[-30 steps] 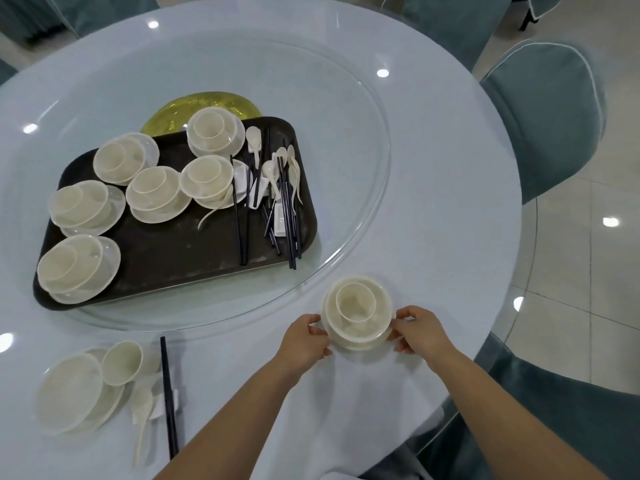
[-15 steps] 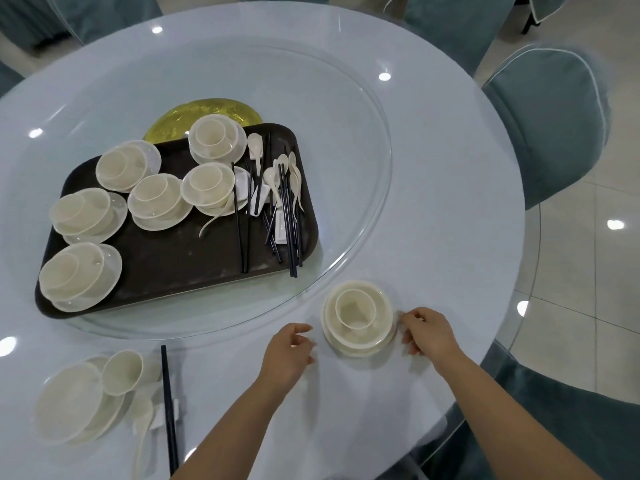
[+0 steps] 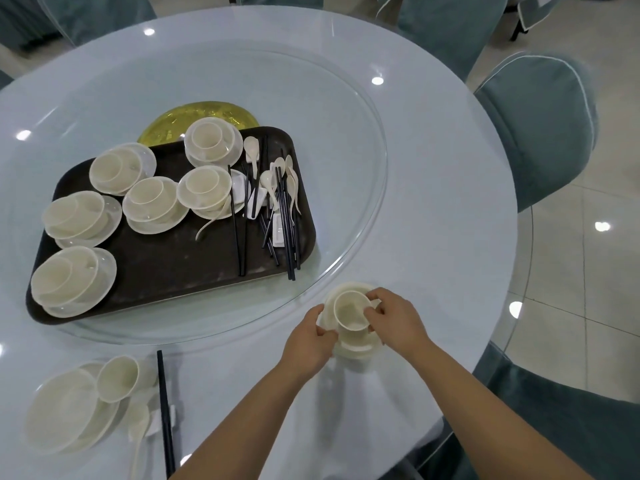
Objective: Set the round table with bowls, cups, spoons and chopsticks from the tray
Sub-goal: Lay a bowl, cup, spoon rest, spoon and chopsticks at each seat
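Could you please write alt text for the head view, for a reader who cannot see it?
Both hands work on a stacked set at the round table's near edge: the right hand grips the cup, the left hand holds the bowl beneath. Behind, a dark tray holds six more sets, spoons and chopsticks.
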Demonstrator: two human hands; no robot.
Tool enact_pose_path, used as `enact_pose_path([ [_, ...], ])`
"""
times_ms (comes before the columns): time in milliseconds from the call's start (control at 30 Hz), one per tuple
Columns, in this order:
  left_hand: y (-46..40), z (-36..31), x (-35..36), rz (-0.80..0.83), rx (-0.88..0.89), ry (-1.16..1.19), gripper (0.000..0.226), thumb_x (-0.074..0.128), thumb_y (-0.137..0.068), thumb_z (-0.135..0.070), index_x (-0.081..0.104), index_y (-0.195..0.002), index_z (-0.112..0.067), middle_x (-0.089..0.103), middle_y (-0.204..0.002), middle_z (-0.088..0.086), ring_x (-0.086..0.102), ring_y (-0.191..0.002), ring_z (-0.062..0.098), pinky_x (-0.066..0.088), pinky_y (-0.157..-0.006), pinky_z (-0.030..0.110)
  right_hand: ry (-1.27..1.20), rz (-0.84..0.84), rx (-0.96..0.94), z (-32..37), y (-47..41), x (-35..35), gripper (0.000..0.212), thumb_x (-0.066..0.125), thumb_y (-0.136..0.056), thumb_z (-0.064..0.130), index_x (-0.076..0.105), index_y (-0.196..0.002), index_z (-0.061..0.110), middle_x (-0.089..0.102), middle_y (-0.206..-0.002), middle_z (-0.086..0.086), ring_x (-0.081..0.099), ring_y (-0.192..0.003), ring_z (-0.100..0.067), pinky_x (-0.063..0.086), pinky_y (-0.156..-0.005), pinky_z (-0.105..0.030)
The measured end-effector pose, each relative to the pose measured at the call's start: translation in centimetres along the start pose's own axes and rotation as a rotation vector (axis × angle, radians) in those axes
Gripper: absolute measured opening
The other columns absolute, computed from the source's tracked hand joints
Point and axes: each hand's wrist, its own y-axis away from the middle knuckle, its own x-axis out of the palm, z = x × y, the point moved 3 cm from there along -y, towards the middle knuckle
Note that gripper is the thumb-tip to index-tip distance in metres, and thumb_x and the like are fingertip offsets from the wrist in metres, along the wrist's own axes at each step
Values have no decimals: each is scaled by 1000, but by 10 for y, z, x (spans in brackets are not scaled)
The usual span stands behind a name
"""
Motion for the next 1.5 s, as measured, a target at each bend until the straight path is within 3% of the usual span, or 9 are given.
enact_pose_path([
  [267,-5,4,2,8,-14,-65,50,54,-93,-27,38,-140,-34,65,-97,-3,68,-89,18,54,-86,35,-524,-323,58,10,-24,-42,15,57,-88,13,66,-98,20,69,-63,-2,58,-45,-2,44,-41,-19],
  [400,-7,5,-2,-24,-22,-40,48,54,-95,-33,39,-140,-31,64,-97,-5,68,-89,18,53,-90,36,-496,-349,130,6,-46,-52,17,57,-90,18,64,-105,20,70,-72,-5,54,-44,-2,41,-40,-14],
  [533,-5,4,-18,-229,57,-113,38,55,-95,-33,50,-132,-29,58,-91,-13,59,-80,4,42,-61,9,-444,-294,176,2,-62,-46,21,56,-91,19,62,-111,18,70,-73,-6,55,-49,-8,40,-41,-15],
  [667,-4,-4,-50,-493,305,-258,32,59,-92,-15,59,-124,-20,55,-110,-12,51,-112,12,37,-90,18,-423,-288,183,-1,-70,-41,26,57,-92,26,62,-116,17,70,-75,-4,54,-51,-11,42,-46,-18],
  [800,-13,2,-88,-619,301,-543,47,58,-89,-6,51,-135,-8,47,-142,9,37,-136,25,29,-112,36,-433,-344,195,-2,-67,-43,42,57,-91,47,55,-124,22,67,-83,-5,62,-66,-12,51,-73,-33],
  [900,-25,15,-114,-570,135,-749,61,50,-92,-11,29,-150,-9,23,-159,9,14,-148,25,14,-120,39,-420,-428,152,4,-60,-47,41,55,-90,54,53,-122,27,66,-84,-4,65,-80,-19,50,-79,-33],
  [1067,-36,27,-131,-446,-33,-936,71,40,-95,-17,1,-154,-10,0,-163,4,-6,-150,22,4,-122,44,-447,-397,-26,38,-44,-36,16,56,-94,41,56,-108,34,61,-74,0,63,-72,-17,47,-65,-25],
  [1267,-39,21,-132,-363,-15,-911,69,38,-96,-21,4,-154,-8,4,-163,7,-2,-150,23,1,-121,40,-455,-223,-100,57,-38,7,9,57,-95,34,58,-102,38,59,-60,7,59,-59,-3,44,-61,-19],
  [1500,-43,9,-133,-271,67,-809,66,39,-95,-21,13,-154,-9,13,-162,7,8,-149,21,3,-121,35,-408,-54,-99,63,-36,53,36,56,-91,24,48,-124,36,61,-63,10,67,-76,-18,49,-62,-34],
])
